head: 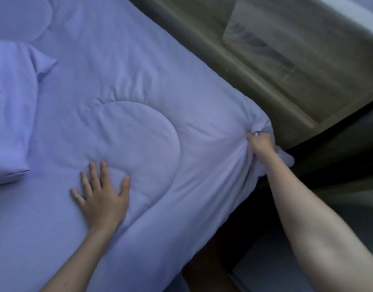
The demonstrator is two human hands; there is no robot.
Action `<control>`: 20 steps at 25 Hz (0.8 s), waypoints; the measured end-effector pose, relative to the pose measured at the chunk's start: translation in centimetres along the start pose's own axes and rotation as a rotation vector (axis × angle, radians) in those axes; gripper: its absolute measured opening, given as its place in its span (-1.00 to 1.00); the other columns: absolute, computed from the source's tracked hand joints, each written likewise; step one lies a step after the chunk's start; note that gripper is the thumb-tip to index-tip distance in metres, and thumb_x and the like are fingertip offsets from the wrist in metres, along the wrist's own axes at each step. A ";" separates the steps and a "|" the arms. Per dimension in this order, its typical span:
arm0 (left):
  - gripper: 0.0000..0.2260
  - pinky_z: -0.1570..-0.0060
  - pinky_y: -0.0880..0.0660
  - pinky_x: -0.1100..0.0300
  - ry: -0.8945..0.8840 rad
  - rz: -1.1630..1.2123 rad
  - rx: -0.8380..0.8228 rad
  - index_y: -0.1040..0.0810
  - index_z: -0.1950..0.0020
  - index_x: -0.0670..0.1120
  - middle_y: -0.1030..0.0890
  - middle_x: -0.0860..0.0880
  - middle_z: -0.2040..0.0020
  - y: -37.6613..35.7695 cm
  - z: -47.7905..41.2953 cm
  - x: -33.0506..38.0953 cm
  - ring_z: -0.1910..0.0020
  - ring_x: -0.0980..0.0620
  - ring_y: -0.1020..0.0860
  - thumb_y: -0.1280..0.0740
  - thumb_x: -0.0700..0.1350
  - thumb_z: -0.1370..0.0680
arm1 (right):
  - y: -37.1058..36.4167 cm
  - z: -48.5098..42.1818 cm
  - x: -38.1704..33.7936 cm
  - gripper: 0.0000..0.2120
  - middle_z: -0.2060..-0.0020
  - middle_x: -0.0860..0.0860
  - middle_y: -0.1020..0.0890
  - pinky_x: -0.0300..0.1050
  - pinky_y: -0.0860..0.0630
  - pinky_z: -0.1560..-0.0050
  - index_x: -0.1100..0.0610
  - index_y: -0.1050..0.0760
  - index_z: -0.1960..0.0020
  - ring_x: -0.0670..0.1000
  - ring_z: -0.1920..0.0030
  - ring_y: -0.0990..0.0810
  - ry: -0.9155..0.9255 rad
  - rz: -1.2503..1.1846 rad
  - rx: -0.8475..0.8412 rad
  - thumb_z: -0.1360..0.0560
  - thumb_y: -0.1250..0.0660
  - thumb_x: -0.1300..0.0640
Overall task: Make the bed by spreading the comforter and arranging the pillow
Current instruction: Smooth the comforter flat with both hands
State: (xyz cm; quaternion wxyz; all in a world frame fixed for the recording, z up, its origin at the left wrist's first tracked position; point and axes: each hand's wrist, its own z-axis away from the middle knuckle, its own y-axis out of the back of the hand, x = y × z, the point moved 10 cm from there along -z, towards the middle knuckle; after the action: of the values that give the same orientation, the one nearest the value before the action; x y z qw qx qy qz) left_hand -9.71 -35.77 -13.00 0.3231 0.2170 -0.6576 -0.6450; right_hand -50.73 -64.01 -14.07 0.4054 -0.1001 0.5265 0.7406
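— Comforter point(139, 85), pale lilac, quilted in curved seams: where does it lie?
— Spread over the bed, filling the left and middle of the view, its far corner reaching toward the right edge of the bed.
— And the hands on it?
— The left hand point(101, 194) lies flat on the comforter near its lower middle, fingers spread, palm down, just at the rim of a round stitched panel. The right hand point(261, 142) is at the far corner, closed around a bunch of the fabric; creases fan out from that grip back across the cover.
— The pillow?
— The pillow point(10, 114) lies at the left edge, well apart from both hands, one corner of its case standing up.
— Beyond the bed?
— A padded olive-coloured panel point(265, 60) runs along the bed's far side, and the floor point(255, 207) beside the bed is dark.
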 end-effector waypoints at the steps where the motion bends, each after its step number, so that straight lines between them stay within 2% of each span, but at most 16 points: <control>1: -0.28 -0.38 -0.04 -0.34 0.004 0.018 -0.003 -0.21 -0.52 -0.12 -0.22 -0.15 -0.53 0.1 0.0 0.3 -0.51 -0.22 -0.17 0.06 0.28 -0.47 | 2.0 0.1 -0.7 -0.74 0.06 0.27 -0.59 -0.04 -0.40 -0.01 0.27 -0.53 0.13 0.25 -0.06 -0.56 0.066 0.026 0.057 -0.51 -0.25 0.06; 3: -0.30 -0.40 -0.03 -0.32 -0.040 0.080 -0.020 -0.25 -0.51 -0.13 -0.23 -0.14 -0.53 0.4 -0.1 1.8 -0.51 -0.23 -0.17 0.08 0.25 -0.48 | 5.0 0.5 -0.1 -0.75 0.16 0.30 -0.54 -0.05 -0.36 0.07 0.25 -0.50 0.23 0.24 0.05 -0.54 0.141 0.043 0.154 -0.50 -0.26 0.07; 5: -0.34 -0.40 -0.05 -0.30 -0.159 0.119 -0.060 -0.27 -0.50 -0.10 -0.24 -0.14 -0.52 0.4 0.6 3.6 -0.51 -0.19 -0.19 0.08 0.22 -0.50 | 5.0 1.0 2.9 -0.72 0.11 0.29 -0.56 -0.03 -0.39 0.04 0.28 -0.53 0.15 0.27 -0.01 -0.55 0.064 0.097 0.154 -0.49 -0.28 0.04; 7: -0.39 -0.39 -0.09 -0.29 -0.194 0.091 -0.078 -0.27 -0.50 -0.05 -0.25 -0.14 -0.52 0.6 1.0 2.2 -0.50 -0.16 -0.23 0.06 0.19 -0.52 | 3.0 1.0 4.0 -0.69 -0.03 0.28 -0.56 -0.02 -0.42 -0.06 0.28 -0.53 -0.02 0.29 -0.13 -0.53 -0.061 0.065 0.183 -0.47 -0.25 0.04; 9: -0.40 -0.38 -0.12 -0.30 -0.049 0.031 -0.074 -0.26 -0.50 -0.02 -0.25 -0.14 -0.52 0.8 0.9 -3.8 -0.50 -0.15 -0.23 0.07 0.20 -0.52 | 1.5 1.6 2.0 -0.58 -0.32 0.27 -0.41 0.11 -0.32 -0.29 0.24 -0.34 -0.34 0.27 -0.34 -0.37 -0.195 0.033 0.351 -0.53 -0.20 0.10; 10: -0.39 -0.37 -0.13 -0.31 0.056 0.001 -0.062 -0.26 -0.50 -0.02 -0.25 -0.14 -0.52 1.2 1.1 -8.1 -0.50 -0.15 -0.24 0.08 0.21 -0.52 | 0.2 3.0 -0.7 -0.52 -0.41 0.24 -0.31 0.16 -0.23 -0.35 0.22 -0.23 -0.43 0.24 -0.42 -0.27 -0.167 0.051 0.416 -0.55 -0.17 0.09; 11: -0.38 -0.36 -0.14 -0.32 0.146 -0.020 -0.055 -0.26 -0.50 -0.02 -0.25 -0.15 -0.52 1.5 1.6 -12.2 -0.50 -0.16 -0.24 0.08 0.22 -0.51 | -1.7 5.0 -4.2 -0.48 -0.47 0.20 -0.23 0.19 -0.16 -0.39 0.19 -0.16 -0.48 0.21 -0.48 -0.18 -0.044 0.095 0.425 -0.56 -0.14 0.06; 13: -0.36 -0.38 -0.12 -0.31 0.287 -0.043 -0.048 -0.23 -0.52 -0.01 -0.24 -0.13 -0.53 2.4 2.4 -19.7 -0.50 -0.15 -0.21 0.08 0.24 -0.50 | -10.2 11.8 -11.8 -0.42 -0.54 0.14 -0.09 0.27 0.01 -0.44 0.14 -0.08 -0.53 0.16 -0.54 -0.03 0.360 0.244 0.248 -0.57 -0.12 -0.01; 15: -0.35 -0.39 -0.10 -0.30 0.366 -0.040 -0.044 -0.20 -0.53 0.00 -0.22 -0.13 -0.53 3.2 2.5 -24.3 -0.51 -0.15 -0.19 0.09 0.25 -0.49 | -22.9 23.0 -17.0 -0.43 -0.56 0.07 -0.01 0.32 0.13 -0.43 0.03 -0.05 -0.54 0.14 -0.55 0.06 0.818 0.471 -0.117 -0.58 -0.04 -0.09; 17: -0.33 -0.40 -0.09 -0.29 0.331 -0.053 -0.039 -0.21 -0.52 0.00 -0.22 -0.12 -0.54 3.7 1.9 -26.2 -0.51 -0.14 -0.19 0.11 0.26 -0.48 | -33.7 35.3 -17.8 -0.38 -0.56 -0.02 0.01 0.29 0.23 -0.43 -0.11 -0.04 -0.53 0.10 -0.56 0.08 1.216 0.710 -0.519 -0.50 0.18 -0.24; 18: -0.33 -0.41 -0.06 -0.26 0.290 -0.055 -0.046 -0.20 -0.53 0.01 -0.19 -0.09 -0.55 3.6 1.5 -26.8 -0.52 -0.12 -0.17 0.12 0.26 -0.48 | -36.4 38.7 -17.7 -0.35 -0.56 -0.05 0.01 0.26 0.26 -0.44 -0.16 -0.03 -0.53 0.07 -0.56 0.07 1.341 0.794 -0.594 -0.46 0.25 -0.27; 20: -0.35 -0.45 -0.01 -0.20 0.249 -0.051 -0.046 -0.15 -0.54 0.05 -0.13 -0.03 -0.57 3.7 0.5 -28.9 -0.55 -0.05 -0.12 0.11 0.26 -0.48 | -37.3 37.8 -19.7 -0.42 -0.56 -0.10 0.01 0.22 0.24 -0.45 -0.21 -0.02 -0.52 0.02 -0.56 0.06 1.386 0.800 -0.518 -0.52 0.19 -0.28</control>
State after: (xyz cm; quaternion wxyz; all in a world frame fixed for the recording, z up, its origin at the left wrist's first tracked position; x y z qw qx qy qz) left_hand 10.58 -14.80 -13.48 0.3904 0.3047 -0.5918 -0.6360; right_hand -1.05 -36.83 -12.73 -0.3387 -0.4280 0.4655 0.6967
